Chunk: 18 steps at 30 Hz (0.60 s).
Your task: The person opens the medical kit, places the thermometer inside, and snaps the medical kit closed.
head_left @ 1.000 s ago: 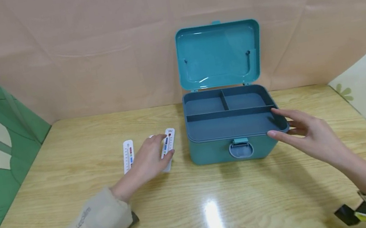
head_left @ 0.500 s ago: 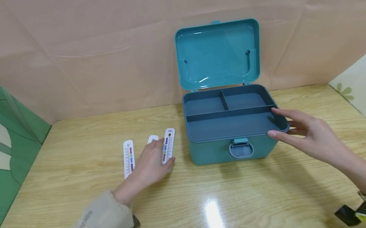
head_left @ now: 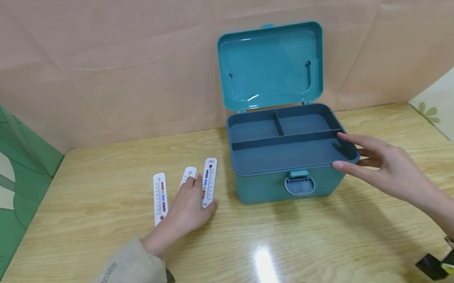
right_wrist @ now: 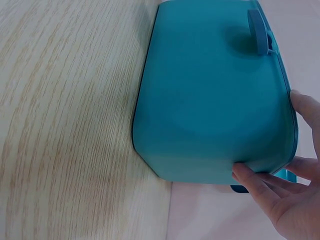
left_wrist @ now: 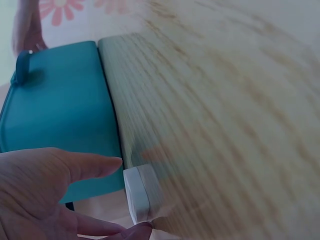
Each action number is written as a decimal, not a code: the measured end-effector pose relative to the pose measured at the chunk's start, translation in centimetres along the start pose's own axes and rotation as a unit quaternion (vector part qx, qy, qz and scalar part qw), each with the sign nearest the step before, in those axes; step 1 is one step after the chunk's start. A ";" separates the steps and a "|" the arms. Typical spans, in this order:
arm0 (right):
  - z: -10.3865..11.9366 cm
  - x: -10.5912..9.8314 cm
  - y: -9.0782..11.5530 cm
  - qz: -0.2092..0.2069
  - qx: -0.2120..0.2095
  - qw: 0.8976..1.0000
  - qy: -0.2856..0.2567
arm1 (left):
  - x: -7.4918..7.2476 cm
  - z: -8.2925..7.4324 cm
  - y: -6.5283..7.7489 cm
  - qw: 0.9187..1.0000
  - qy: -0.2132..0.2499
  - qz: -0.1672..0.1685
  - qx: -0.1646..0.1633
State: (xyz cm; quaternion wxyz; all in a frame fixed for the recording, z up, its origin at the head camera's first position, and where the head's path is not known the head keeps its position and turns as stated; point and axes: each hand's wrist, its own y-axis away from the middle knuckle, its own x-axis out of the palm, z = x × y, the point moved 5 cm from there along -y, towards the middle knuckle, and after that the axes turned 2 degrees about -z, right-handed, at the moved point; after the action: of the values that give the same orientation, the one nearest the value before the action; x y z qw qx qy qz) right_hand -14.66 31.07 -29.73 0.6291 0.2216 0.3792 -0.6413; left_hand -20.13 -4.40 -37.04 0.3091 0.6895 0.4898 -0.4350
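My left hand (head_left: 185,208) is low over the table beside the rightmost white thermometer (head_left: 209,179), its fingers along the left edge and its thumb at the lower end. In the left wrist view, the straight thumb (left_wrist: 95,166) and a fingertip lie on either side of the white end (left_wrist: 138,192), with no clear squeeze. A second thermometer (head_left: 189,172) is mostly hidden by the hand; a third (head_left: 159,198) lies left of the wrist. My right hand (head_left: 390,171) holds the front right corner of the teal storage box (head_left: 262,189), thumb on the front rim, fingers on the side.
The box's lid (head_left: 272,66) stands raised at the back. Inside sits a dark divided tray (head_left: 286,154) with three compartments. A pink backdrop (head_left: 112,80) rises behind the wooden table (head_left: 211,271), and patterned panels flank both sides.
My left hand has slid down and left along the rightmost thermometer, which keeps its place. More of the middle thermometer shows. The right hand has stayed on the box.
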 end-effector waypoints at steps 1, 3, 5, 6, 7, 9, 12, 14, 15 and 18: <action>0.0 0.0 0.0 0.000 0.001 1.000 0.002 | 0.1 0.0 0.0 1.000 -0.002 0.001 -0.001; 0.0 0.0 0.0 0.000 0.001 1.000 0.003 | 0.1 0.0 0.0 1.000 -0.008 0.004 -0.003; -0.1 0.0 0.0 0.001 0.002 1.000 0.003 | 0.2 0.0 0.0 1.000 -0.012 0.010 -0.007; -0.1 0.0 0.0 0.001 0.003 1.000 0.004 | 0.2 -0.1 0.0 1.000 -0.013 0.013 -0.009; -0.1 0.0 0.0 0.001 0.003 1.000 0.003 | 0.3 -0.1 0.0 1.000 -0.015 0.017 -0.011; -0.1 0.0 0.1 0.001 0.005 1.000 0.004 | 0.3 -0.1 0.1 1.000 -0.015 0.022 -0.014; -0.1 0.0 0.1 0.000 0.007 1.000 0.006 | 0.5 -0.1 0.1 0.999 -0.018 0.029 -0.018; -0.1 0.0 0.1 0.000 0.005 1.000 0.006 | 0.5 -0.1 0.1 0.999 -0.017 0.031 -0.021; 0.0 0.0 0.0 0.000 0.004 1.000 0.005 | 0.6 -0.1 0.1 0.999 -0.016 0.033 -0.024; 0.0 0.0 0.0 0.001 0.002 1.000 0.004 | 0.6 -0.2 0.1 0.999 -0.016 0.033 -0.026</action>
State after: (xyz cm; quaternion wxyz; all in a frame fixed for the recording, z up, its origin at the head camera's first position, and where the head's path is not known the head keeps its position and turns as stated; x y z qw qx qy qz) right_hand -14.64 31.02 -29.74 0.6278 0.2253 0.3802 -0.6408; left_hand -19.85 -4.03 -37.54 0.3492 0.6898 0.4730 -0.4225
